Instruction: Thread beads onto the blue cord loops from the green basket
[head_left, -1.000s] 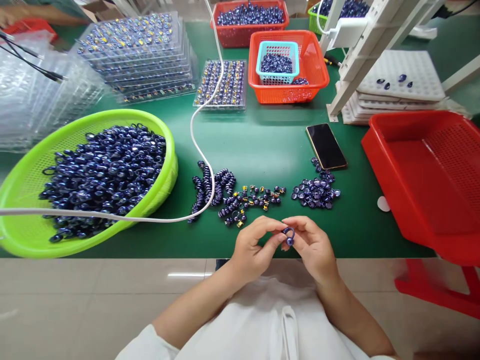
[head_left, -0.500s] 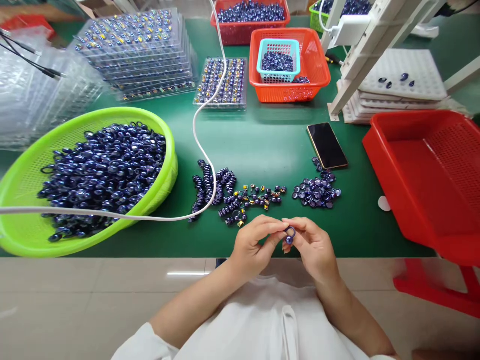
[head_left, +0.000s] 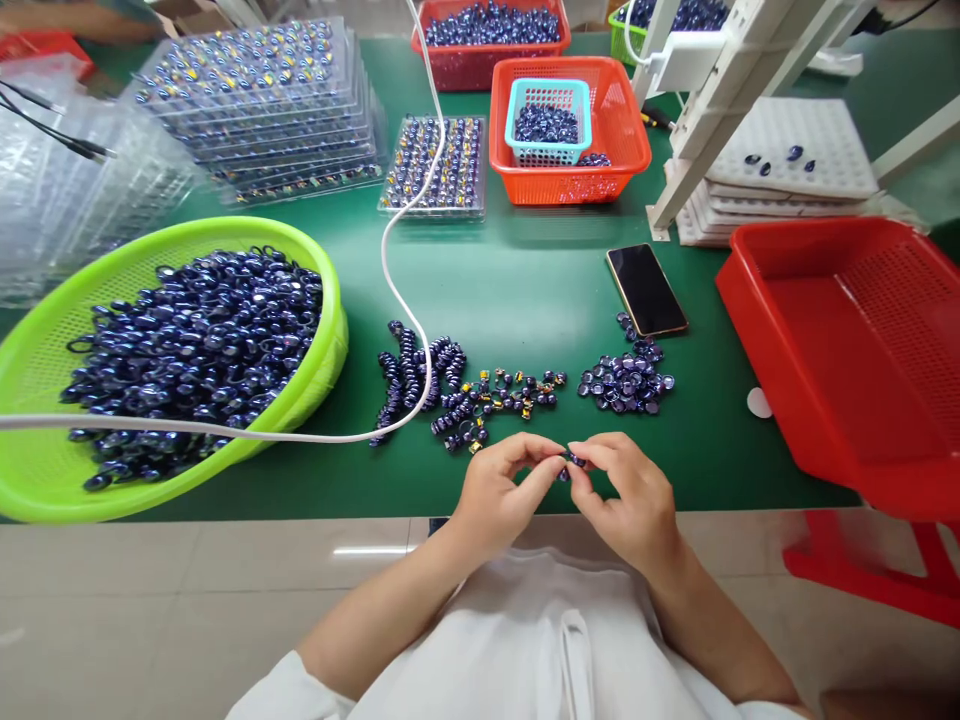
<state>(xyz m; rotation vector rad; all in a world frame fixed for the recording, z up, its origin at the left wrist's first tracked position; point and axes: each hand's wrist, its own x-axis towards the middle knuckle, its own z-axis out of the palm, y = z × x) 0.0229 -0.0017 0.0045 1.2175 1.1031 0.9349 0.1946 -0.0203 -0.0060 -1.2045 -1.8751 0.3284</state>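
A small dark blue, glossy ring with a bead (head_left: 575, 459) is pinched between my two hands just above the table's front edge. My left hand (head_left: 499, 492) grips it from the left with thumb and forefinger. On the other side the fingertips of my right hand (head_left: 631, 495) close on it, hiding part of it. Beyond the hands lies a scatter of beaded pieces with gold-coloured bits (head_left: 517, 393). Rows of stacked dark rings (head_left: 405, 370) sit left of these, and a pile of flat-backed dark blue pieces (head_left: 626, 383) is to the right.
A green basket (head_left: 334, 300) heaped with beaded rings stands left; a white cable (head_left: 386, 260) crosses it and the table. A phone (head_left: 646, 289) and red bin (head_left: 780, 380) are right. Filled clear trays (head_left: 375, 130), an orange basket (head_left: 570, 188) and white foam trays (head_left: 806, 150) stand behind.
The ring has turned between my fingers, so its open loop no longer shows. My fingertips have shifted around it. The whole view has slid slightly.
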